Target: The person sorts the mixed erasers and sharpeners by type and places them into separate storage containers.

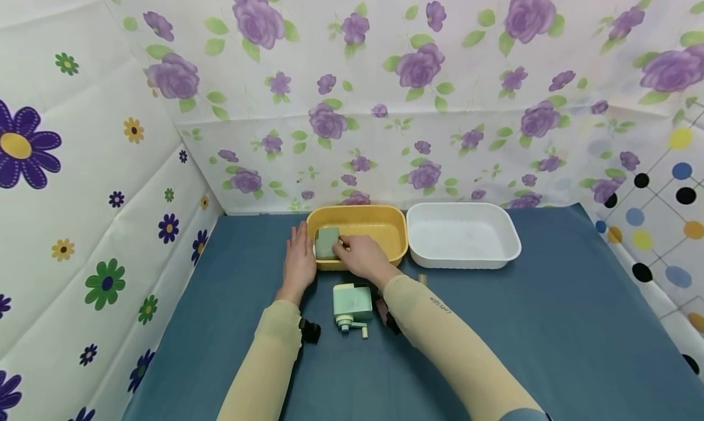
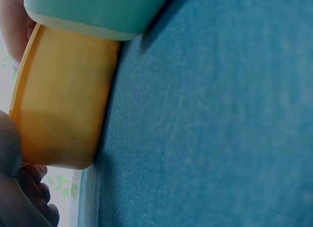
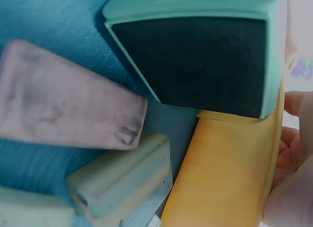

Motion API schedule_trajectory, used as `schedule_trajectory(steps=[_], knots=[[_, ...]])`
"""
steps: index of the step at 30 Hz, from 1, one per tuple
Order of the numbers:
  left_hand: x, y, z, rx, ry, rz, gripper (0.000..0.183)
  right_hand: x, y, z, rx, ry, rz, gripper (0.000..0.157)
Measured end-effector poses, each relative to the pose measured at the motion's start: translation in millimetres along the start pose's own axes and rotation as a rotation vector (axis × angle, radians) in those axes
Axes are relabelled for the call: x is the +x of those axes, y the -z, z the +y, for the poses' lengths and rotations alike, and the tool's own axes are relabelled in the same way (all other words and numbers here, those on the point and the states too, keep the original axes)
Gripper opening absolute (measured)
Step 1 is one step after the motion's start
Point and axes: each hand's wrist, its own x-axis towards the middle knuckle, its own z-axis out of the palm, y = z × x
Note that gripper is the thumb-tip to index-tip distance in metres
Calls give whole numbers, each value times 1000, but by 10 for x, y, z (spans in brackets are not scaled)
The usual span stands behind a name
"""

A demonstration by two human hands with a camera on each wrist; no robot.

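At the yellow tray's left end, steadying is best given by the straight-fingered left hand; inside, whether the green block is pinched by the right hand cannot be told.

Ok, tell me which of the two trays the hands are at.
The yellow tray on the left: the left hand is at its left end, the right hand reaches over its front. No hand is at the white tray.

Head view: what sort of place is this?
Probably an improvised tabletop work booth rather than an ordinary room: a blue work surface closed in by flower-print sheeting behind and a dotted sheet at right, with a yellow bin and white bin set side by side.
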Motion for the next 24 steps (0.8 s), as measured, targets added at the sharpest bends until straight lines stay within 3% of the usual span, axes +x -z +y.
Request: schedule_trajectory(steps=[4, 11, 19, 24], knots=[[19, 10, 1, 5, -13, 5, 53, -48, 70, 6, -7, 7, 16, 48], [12, -6, 5, 1, -24, 3, 53, -161, 162, 16, 54, 53, 69, 41], [-26, -13, -15, -13, -11, 0, 54, -352, 200, -2, 203, 114, 176, 37], [12, -22, -9, 1, -13, -3, 54, -467, 246, 11, 190, 140, 193, 33]])
